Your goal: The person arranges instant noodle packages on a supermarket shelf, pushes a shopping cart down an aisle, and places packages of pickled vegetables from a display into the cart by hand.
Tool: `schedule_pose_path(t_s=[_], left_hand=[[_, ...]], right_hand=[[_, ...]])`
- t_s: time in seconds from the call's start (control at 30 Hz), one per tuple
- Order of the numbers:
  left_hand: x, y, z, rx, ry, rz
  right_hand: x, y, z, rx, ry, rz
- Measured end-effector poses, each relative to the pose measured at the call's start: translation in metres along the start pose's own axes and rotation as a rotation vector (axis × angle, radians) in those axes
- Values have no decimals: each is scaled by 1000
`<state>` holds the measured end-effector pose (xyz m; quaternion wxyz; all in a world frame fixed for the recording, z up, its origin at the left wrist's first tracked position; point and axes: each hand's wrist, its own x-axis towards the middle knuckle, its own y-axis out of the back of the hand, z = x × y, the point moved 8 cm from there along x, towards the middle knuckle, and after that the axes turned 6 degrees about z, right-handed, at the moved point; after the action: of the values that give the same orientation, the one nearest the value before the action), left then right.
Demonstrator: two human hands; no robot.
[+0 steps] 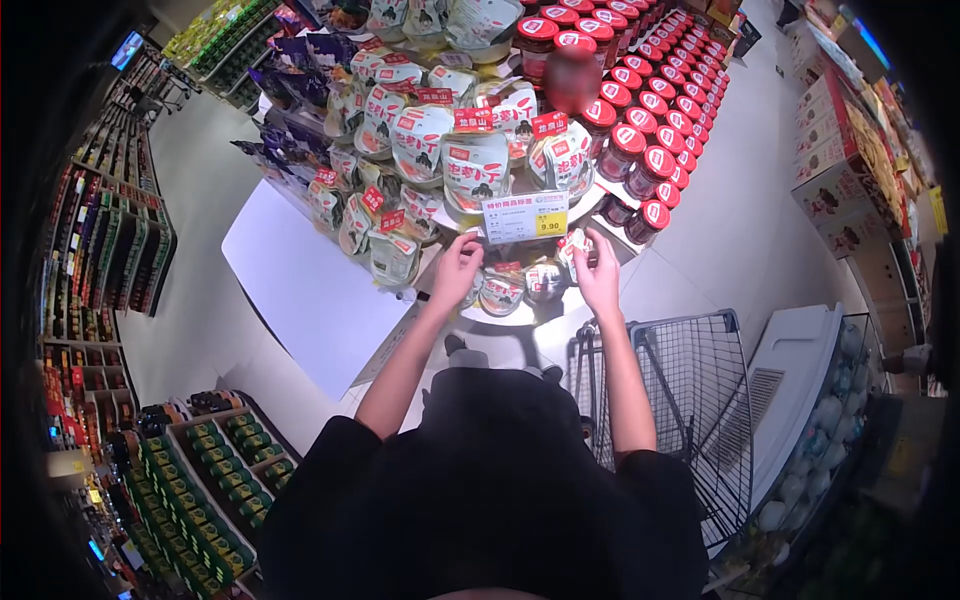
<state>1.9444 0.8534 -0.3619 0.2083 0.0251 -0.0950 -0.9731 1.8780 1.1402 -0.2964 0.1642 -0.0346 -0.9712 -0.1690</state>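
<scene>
While the left hand [457, 272], loosely open with nothing visible in it, hangs near the price sign [512, 226], the nearer right hand [599, 276] grips a pouch [573, 249] just to its left, roughly upright, by the shelf's [503, 319] front edge.

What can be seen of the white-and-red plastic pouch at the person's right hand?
The white-and-red plastic pouch looks glossy and flexible, with red markings on a pale front; its lettering is too small to read. It leans at a slant, and the right hand holds its right side between thumb and fingers, partly hiding it. It sits just below the white-and-yellow rectangular price sign, near its right end. Whether its base rests on the display cannot be told.
</scene>
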Motion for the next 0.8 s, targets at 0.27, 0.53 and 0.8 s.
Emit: schedule_pose_path(t_s=[0.27,0.53,0.8], left_hand=[[9,-26,0,-86,-59,-155],[-19,23,86,-9,-442,-140],[-89,102,-52,203,-47,-118]], right_hand=[[17,-49,34,149,-156,-37],[-20,-28,-48,278,-64,103],[-144,-119,24,82,-372,-377]])
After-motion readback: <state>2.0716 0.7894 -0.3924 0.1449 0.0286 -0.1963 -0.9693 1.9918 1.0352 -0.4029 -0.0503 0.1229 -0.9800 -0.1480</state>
